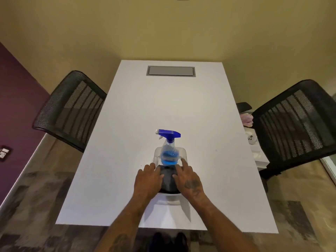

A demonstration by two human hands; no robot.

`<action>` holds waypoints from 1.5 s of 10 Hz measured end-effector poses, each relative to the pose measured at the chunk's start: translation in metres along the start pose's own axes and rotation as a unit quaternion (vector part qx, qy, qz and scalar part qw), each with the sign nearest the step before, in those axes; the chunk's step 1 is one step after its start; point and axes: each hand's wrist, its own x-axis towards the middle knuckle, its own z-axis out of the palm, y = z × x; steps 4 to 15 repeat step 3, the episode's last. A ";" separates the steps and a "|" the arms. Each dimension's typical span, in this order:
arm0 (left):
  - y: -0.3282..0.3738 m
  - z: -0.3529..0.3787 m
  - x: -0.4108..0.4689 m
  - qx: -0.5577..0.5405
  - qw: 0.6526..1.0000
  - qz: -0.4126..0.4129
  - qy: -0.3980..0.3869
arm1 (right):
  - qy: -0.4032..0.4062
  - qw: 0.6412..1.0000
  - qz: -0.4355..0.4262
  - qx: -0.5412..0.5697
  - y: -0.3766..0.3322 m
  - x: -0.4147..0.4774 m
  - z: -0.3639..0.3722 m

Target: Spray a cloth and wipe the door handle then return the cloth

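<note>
A dark folded cloth lies in the near end of a clear plastic tray on the white table. A clear spray bottle with a blue trigger head and blue liquid stands upright in the tray's far end, right behind the cloth. My left hand rests flat on the cloth's left side and my right hand on its right side, fingers spread. Neither hand's fingers curl around anything. The door handle is out of view.
Black mesh chairs stand at the table's left and right. A grey cable hatch sits in the table's far end. A low white shelf with small items and a pink cloth is beside the right chair.
</note>
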 end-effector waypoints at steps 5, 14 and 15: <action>0.000 -0.003 -0.061 0.011 0.996 0.021 0.089 | 0.086 0.968 -0.138 -0.191 0.015 -0.052 -0.016; 0.000 -0.003 -0.061 0.011 0.996 0.021 0.089 | 0.086 0.968 -0.138 -0.191 0.015 -0.052 -0.016; 0.000 -0.003 -0.061 0.011 0.996 0.021 0.089 | 0.086 0.968 -0.138 -0.191 0.015 -0.052 -0.016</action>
